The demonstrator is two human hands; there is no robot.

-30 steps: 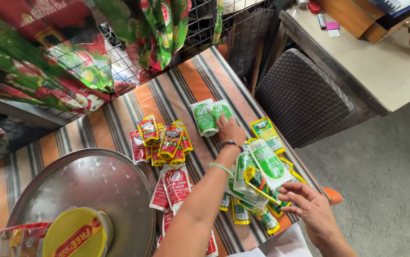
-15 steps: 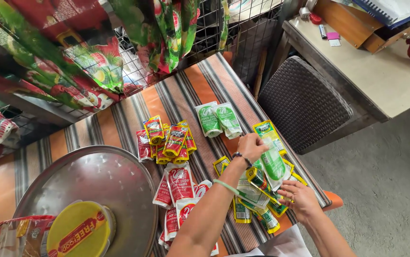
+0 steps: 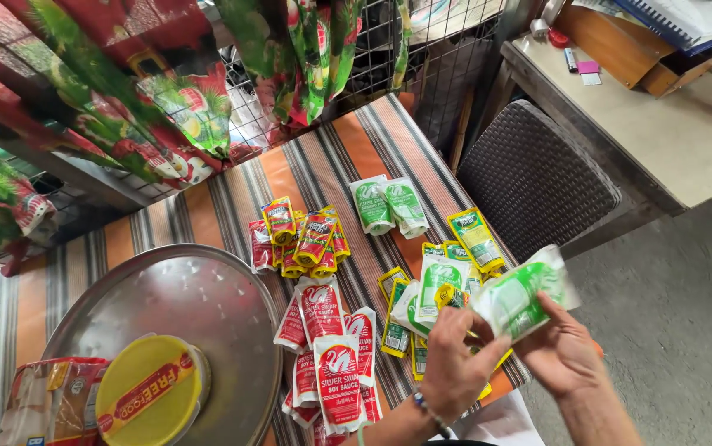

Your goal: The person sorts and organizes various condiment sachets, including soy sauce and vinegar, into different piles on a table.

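Striped tablecloth (image 3: 323, 165); both hands, left hand (image 3: 453, 363) and right hand (image 3: 566, 351), hold green-white pouch (image 3: 525, 296).

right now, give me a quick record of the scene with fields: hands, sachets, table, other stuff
left hand: grips green sachet from below
right hand: holds same green sachet, fingers behind it
green pile: loose on striped table
green pair: laid side by side
red sachets: beside metal tray
yellow lid: on tray
chair: beside table

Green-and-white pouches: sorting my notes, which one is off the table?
The green-and-white pouch held up between both hands; the other pouches lie flat on the striped tablecloth.
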